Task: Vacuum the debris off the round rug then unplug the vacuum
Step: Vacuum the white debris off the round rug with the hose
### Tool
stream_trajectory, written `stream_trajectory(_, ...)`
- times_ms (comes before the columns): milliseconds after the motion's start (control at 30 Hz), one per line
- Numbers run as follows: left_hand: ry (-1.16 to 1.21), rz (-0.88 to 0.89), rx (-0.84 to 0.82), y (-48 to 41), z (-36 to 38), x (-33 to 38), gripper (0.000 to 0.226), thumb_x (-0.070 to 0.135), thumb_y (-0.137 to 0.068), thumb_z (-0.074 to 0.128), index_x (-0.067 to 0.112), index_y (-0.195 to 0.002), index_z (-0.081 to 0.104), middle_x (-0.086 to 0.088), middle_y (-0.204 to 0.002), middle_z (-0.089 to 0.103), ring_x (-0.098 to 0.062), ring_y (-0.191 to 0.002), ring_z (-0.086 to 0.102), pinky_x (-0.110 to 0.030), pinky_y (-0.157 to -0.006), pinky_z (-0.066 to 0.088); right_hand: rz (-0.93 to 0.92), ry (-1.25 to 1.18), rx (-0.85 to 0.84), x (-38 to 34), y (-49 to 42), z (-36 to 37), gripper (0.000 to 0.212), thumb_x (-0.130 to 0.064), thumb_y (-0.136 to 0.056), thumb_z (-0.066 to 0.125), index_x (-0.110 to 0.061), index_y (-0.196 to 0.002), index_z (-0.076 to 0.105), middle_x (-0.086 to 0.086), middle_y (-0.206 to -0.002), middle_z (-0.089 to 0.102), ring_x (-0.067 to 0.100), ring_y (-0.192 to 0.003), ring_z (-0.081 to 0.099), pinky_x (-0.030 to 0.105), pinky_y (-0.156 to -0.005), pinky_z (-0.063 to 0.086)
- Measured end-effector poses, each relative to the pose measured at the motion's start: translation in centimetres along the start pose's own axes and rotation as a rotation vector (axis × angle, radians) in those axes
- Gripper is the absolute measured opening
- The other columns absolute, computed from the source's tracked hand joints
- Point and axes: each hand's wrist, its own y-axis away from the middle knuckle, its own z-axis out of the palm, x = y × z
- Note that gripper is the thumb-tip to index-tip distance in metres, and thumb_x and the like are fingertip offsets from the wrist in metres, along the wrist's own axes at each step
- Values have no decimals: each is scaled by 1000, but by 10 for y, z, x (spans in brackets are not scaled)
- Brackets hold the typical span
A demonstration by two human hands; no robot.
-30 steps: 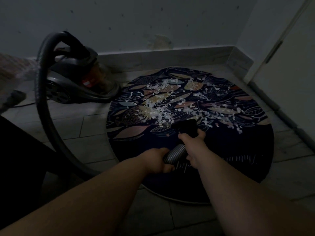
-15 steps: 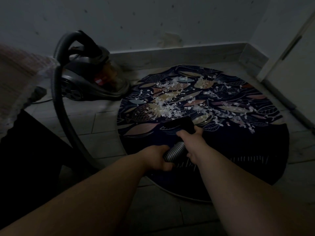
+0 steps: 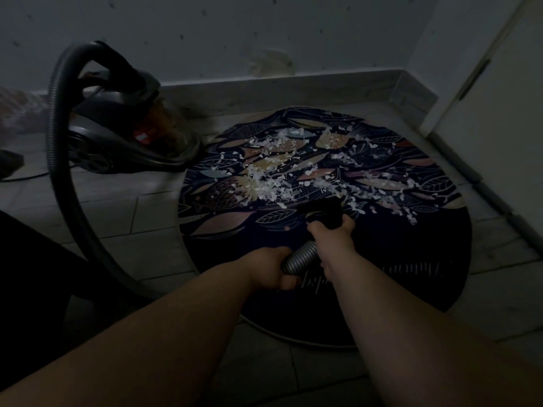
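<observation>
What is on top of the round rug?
White debris covers the rug's far half; the black nozzle sits at that patch's near edge. Anything beneath the nozzle is hidden.

Round rug (image 3: 426, 230), dark with leaf pattern, lies flat. White debris (image 3: 273, 183) flakes cover its far half. Canister vacuum (image 3: 117, 142) stands at rug's far-left edge; ribbed hose (image 3: 57, 160) arcs leftward; black nozzle (image 3: 323, 211) sits at debris's near edge
</observation>
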Motion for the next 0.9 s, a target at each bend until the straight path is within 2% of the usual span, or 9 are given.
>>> stream_trajectory(167, 20, -2, -2, -7, 0, 1, 48, 36, -86, 64, 18, -127, 47, -7, -122, 59, -20, -110, 56, -20, -84, 40, -12, -2, -1, -2, -6, -4, 81, -27, -90, 61, -39, -151, 8, 9, -126, 47, 24, -80, 52, 36, -66, 47)
stream_trajectory(300, 8, -2, 0, -10, -1, 4, 47, 36, -86, 64, 17, -127, 47, -6, -123, 58, -20, -112, 55, -19, -83, 38, 1, -6, -4, -5, -10, -5, 83, -28, -88, 62, -41, -149, 8, 11, -125, 50, 31, -91, 57, 47, -83, 55)
stream_trajectory(367, 20, -10, -1, -10, -2, 3, 47, 37, -86, 64, 18, -125, 48, -5, -121, 59, -19, -109, 57, -21, -84, 41, 4, -4, -12, -6, -10, -4, 83, -28, -88, 63, -42, -149, 8, 10, -123, 50, 32, -94, 58, 48, -84, 55)
stream_trajectory(600, 38, -25, 4, -5, -2, -2, 47, 37, -85, 64, 19, -125, 48, -4, -119, 60, -19, -107, 58, -21, -83, 42, 23, 7, -35, -5, -6, -1, 83, -30, -88, 64, -44, -148, 8, 8, -125, 48, 31, -96, 56, 39, -70, 50)
stream_trajectory(733, 19, -34, 15, -1, -2, -6, 47, 37, -85, 64, 18, -125, 48, -6, -120, 60, -20, -110, 57, -20, -84, 41, 27, 29, -58, -5, -5, 3, 85, -30, -85, 65, -46, -146, 9, 12, -132, 49, 33, -96, 58, 46, -79, 55)
stream_trajectory(833, 12, -40, 24, 4, -4, -9, 47, 35, -85, 64, 17, -125, 48, -7, -121, 60, -22, -110, 57, -22, -86, 42, 22, 36, -86, -5, -2, 8, 83, -29, -86, 64, -45, -147, 10, 11, -126, 50, 31, -91, 57, 38, -65, 52)
stream_trajectory(900, 13, -46, 29, 6, -4, -11, 47, 36, -85, 64, 17, -125, 49, -7, -120, 60, -21, -110, 57, -21, -85, 42, 25, 40, -101, -5, -1, 10, 82, -29, -87, 64, -46, -146, 10, 10, -125, 49, 30, -93, 57, 37, -66, 51)
